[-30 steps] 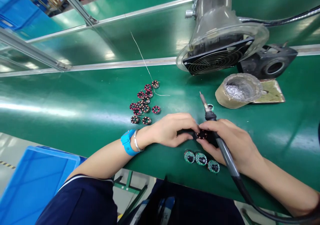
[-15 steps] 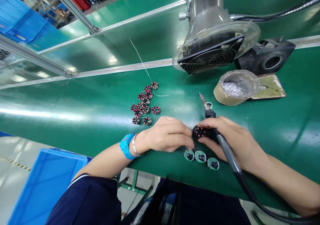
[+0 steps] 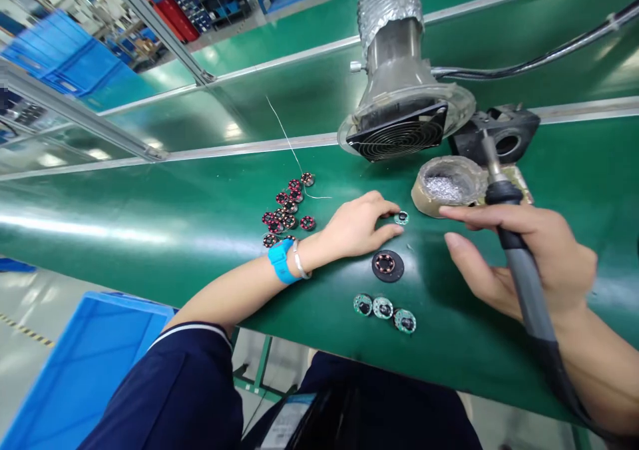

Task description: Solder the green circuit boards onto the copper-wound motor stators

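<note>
Bin of blue plastic at lower left of frame, off the worktop. Copper-wound rings bunched left of centre; thin silvery wire trails up from them. Left hand near centre, blue wristband on the wrist; grip narrow, thumb and index slightly parted at the small green board. Touching or just beside it, cannot tell. Three round boards in a row, below centre. Above them a single wound ring on a black disc; likely light and rigid, best held by the outer wall, off the windings. Small green board lies on worktop right of centre, near the cup; probably light, stiff, fragile on its face, a bit slick. Best taken by opposite rim edges, off the dark middle. Cup holds silvery bits; fan hood sits above it in frame. Far right, right hand has the soldering iron by its handle, tip up, thumb and index parted and free. Iron likely light, possibly hot; hold by handle only.
</note>
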`<move>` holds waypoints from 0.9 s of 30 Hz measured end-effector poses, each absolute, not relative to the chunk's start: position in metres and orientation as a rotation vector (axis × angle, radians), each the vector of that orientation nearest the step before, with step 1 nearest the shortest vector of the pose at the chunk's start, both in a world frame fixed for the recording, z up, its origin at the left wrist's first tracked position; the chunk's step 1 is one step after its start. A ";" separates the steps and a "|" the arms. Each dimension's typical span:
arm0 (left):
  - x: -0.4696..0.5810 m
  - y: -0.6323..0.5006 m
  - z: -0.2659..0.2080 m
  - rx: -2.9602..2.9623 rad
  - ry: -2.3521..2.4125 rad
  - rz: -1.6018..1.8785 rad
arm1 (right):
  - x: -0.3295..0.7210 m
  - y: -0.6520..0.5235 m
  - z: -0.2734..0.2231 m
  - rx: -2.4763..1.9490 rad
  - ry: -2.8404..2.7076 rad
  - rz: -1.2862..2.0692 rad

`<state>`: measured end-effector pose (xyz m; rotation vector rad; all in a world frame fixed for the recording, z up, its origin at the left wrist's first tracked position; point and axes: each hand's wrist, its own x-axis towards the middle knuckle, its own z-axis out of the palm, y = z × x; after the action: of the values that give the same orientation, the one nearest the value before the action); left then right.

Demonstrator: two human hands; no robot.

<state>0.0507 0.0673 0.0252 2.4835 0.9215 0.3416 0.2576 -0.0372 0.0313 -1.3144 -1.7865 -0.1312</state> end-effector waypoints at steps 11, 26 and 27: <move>0.052 0.069 0.028 2.153 0.812 0.499 | 0.243 -0.031 0.022 -1.101 -1.899 -0.085; 0.015 0.032 0.045 2.097 0.596 0.648 | 0.231 -0.039 0.021 -1.072 -2.014 0.081; 0.010 0.033 0.041 2.253 0.523 0.662 | 0.232 -0.040 0.019 -1.109 -1.981 0.123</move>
<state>0.0098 0.0335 0.0415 2.2531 0.5228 0.6624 0.2319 -0.0399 0.0193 -1.1094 -1.9812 0.1230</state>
